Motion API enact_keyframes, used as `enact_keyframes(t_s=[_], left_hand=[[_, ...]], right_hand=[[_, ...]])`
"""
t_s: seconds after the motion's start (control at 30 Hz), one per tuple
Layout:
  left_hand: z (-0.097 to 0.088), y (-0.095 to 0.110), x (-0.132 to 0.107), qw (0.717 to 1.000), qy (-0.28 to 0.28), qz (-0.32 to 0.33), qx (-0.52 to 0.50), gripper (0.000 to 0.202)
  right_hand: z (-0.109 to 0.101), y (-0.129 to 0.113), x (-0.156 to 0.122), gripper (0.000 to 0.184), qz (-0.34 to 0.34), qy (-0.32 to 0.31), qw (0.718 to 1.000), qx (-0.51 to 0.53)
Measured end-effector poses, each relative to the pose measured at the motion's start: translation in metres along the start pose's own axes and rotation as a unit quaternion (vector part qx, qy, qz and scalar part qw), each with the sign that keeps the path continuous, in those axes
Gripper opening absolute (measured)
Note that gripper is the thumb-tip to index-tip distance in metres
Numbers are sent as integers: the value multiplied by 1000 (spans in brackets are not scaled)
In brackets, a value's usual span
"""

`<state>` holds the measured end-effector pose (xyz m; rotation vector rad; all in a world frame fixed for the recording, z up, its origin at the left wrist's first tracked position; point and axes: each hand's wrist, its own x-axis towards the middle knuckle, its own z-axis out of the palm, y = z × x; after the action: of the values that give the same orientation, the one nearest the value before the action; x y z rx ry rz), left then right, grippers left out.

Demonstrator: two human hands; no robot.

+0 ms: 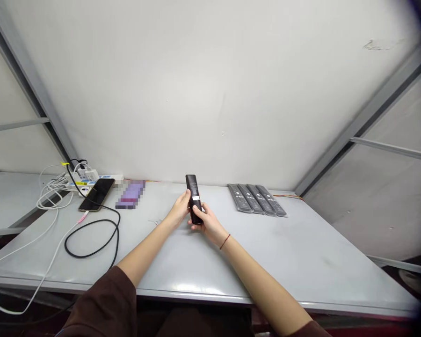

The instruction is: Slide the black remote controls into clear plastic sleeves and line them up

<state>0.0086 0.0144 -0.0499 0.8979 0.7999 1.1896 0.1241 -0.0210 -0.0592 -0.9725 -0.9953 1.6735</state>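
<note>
Black remote [193,189] gripped between both hands above a grey table [284,262]
Its lower half is held, a white label showing; the fingers of the left hand [178,210] and right hand [207,224] are curled round its sides, not spread. Four wrapped remotes [257,200] are laid side by side to the right; a phone [97,194], power strip [94,180], black cable [91,238] and blurred purple item [130,194] are placed to the left

The remote control [192,191] is black with a white label [196,198]; the sleeve [105,302] is dark brown.
</note>
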Motion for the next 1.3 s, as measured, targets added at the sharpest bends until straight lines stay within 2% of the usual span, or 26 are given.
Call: enact_keyframes(t_s=[0.13,0.27,0.4,0.47,0.7,0.77,0.83,0.9,0.93,1.03,1.13,1.3], left_hand=[[4,-5,-2,998,8,52,38,33],[3,-3,-2,996,-22,73,41,34],[0,-5,-1,991,-48,0,124,41],[-1,-6,-1,988,-54,-16,142,43],[-6,-5,5,990,-10,61,123,34],[-10,-2,8,988,22,84,128,32],[-16,4,10,977,66,116,166,29],[-22,9,11,956,103,131,243,27],[-25,10,10,943,112,124,289,26],[-29,7,9,914,114,78,381,24],[-26,-1,7,904,120,86,402,19],[-23,-10,6,868,111,96,475,27]], right_hand=[[0,1,2,33,0,48,998,-47],[-2,3,5,41,-14,53,995,-80],[-6,6,9,44,-80,40,991,-99],[-5,6,9,44,-90,38,991,-96],[-6,-3,6,29,16,23,999,-43],[-12,-4,7,27,47,-4,996,-77],[-19,-5,8,24,40,-20,987,-153],[-25,-5,10,22,-15,12,964,-266],[-28,-5,11,22,-51,43,943,-327],[-33,-5,13,27,-127,116,857,-486],[-36,-5,15,26,-136,118,791,-585],[-40,-2,19,22,-168,127,725,-656]])
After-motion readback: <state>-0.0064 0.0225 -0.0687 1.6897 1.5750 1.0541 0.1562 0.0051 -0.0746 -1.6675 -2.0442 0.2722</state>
